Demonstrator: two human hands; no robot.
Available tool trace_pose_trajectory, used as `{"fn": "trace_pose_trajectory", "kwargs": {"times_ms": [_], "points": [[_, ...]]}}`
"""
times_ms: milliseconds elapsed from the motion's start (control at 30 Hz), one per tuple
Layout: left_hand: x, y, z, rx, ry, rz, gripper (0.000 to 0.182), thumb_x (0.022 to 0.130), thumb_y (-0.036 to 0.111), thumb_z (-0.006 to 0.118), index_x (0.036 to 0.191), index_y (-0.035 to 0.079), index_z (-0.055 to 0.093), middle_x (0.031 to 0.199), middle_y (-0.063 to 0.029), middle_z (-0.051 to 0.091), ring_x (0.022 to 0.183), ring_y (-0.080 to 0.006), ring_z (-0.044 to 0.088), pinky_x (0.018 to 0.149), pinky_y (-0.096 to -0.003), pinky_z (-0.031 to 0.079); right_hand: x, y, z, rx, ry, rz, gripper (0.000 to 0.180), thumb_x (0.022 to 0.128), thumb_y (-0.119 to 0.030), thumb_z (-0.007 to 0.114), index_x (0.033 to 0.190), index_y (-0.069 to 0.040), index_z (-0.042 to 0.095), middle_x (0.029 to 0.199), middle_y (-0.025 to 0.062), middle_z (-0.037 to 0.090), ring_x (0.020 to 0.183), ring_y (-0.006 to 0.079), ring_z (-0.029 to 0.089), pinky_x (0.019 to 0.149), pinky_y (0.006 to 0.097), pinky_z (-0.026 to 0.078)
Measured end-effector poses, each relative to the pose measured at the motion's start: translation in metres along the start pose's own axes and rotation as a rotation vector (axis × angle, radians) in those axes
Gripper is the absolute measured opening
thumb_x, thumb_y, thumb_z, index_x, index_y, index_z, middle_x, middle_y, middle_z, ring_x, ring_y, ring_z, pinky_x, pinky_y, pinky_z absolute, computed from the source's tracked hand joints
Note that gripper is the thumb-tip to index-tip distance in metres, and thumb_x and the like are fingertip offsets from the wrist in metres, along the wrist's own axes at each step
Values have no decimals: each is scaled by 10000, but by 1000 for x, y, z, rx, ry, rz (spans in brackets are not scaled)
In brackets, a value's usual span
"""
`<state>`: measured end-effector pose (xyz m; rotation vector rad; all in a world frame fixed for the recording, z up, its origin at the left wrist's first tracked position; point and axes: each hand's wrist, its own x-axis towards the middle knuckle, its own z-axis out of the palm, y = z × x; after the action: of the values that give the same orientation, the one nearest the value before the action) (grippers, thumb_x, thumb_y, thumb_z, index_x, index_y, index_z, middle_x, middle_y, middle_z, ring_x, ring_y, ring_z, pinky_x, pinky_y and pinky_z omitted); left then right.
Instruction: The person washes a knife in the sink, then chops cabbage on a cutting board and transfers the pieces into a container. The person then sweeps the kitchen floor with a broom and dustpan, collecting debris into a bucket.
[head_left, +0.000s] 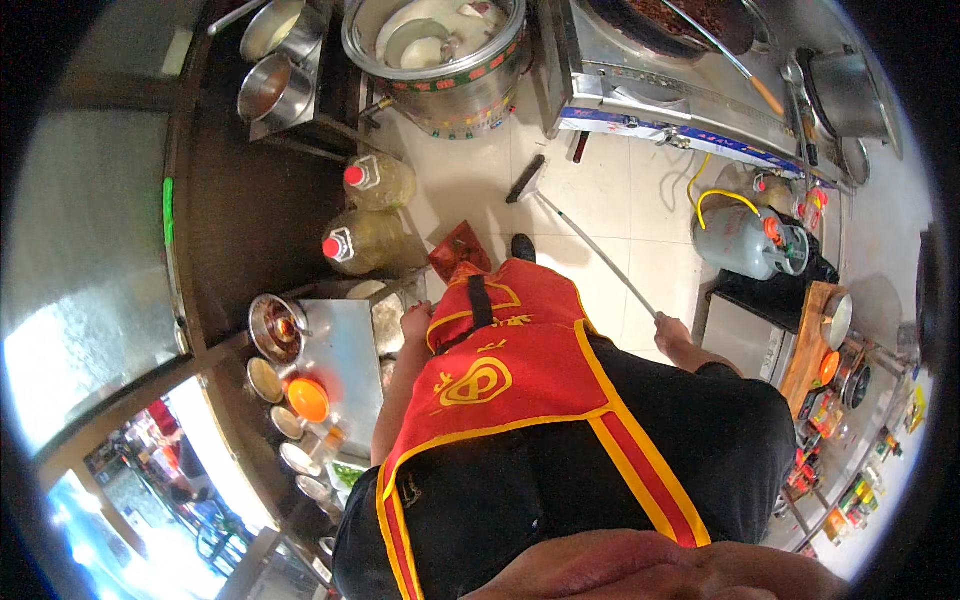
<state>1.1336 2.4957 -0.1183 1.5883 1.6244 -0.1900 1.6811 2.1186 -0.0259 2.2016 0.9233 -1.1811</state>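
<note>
My right hand (673, 335) is closed on the end of a long grey broom handle (600, 253). The dark-bristled broom head (526, 180) rests on the tiled floor (577, 195), ahead of me. At the left, beside my red apron (495, 352), my left hand (417, 321) is curled near the edge of a steel counter (337, 360); whether it holds anything cannot be made out. A red dustpan-like object (460, 251) lies just beyond the apron, partly hidden by it. The toe of a dark shoe (523, 247) shows beside it.
Ahead stand a large steel pot (450, 97) with pale liquid and a stove (675, 112) with a wok. Two big plastic jugs (367, 240) stand at the left. A grey gas cylinder (739, 236) with a yellow hose lies at the right, near a wooden board (806, 337).
</note>
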Motion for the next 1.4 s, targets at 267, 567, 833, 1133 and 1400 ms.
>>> {"fn": "trace_pose_trajectory", "kwargs": {"times_ms": [267,567,833,1133,1400], "points": [[52,71,-34,-373,-17,108,185,976,227,657,1043,55,671,771,-69,648,654,-216,647,503,-376,463,112,-113,-85,336,177,-75,261,998,-134,586,1213,-20,682,1070,230,740,1027,408,719,881,497,592],[109,140,-65,-638,-1,-240,306,933,220,717,1134,-3,662,815,-69,673,686,-211,666,597,-334,492,60,-161,17,27,22,-209,218,962,-186,607,1100,-40,692,1070,186,734,1020,361,728,927,468,595],[195,138,-89,-459,-89,-202,232,914,196,681,966,-30,692,840,-123,726,730,-252,742,605,-415,546,-62,-167,-42,401,2,384,292,1068,-288,550,1308,-178,676,1197,151,743,1140,337,717,976,485,585],[243,128,-82,-589,-110,-159,268,923,194,696,1042,-46,683,901,-111,738,717,-236,742,651,-406,546,136,-269,-141,168,279,5,251,942,-235,617,1059,-45,731,1118,228,730,1034,431,700,903,500,580],[252,131,-87,-547,-148,-212,313,932,184,723,1129,-44,639,974,-109,725,711,-225,733,614,-370,544,126,-290,-55,23,-21,19,282,934,-215,601,965,-23,805,1098,176,758,1017,349,730,894,432,617]]}}
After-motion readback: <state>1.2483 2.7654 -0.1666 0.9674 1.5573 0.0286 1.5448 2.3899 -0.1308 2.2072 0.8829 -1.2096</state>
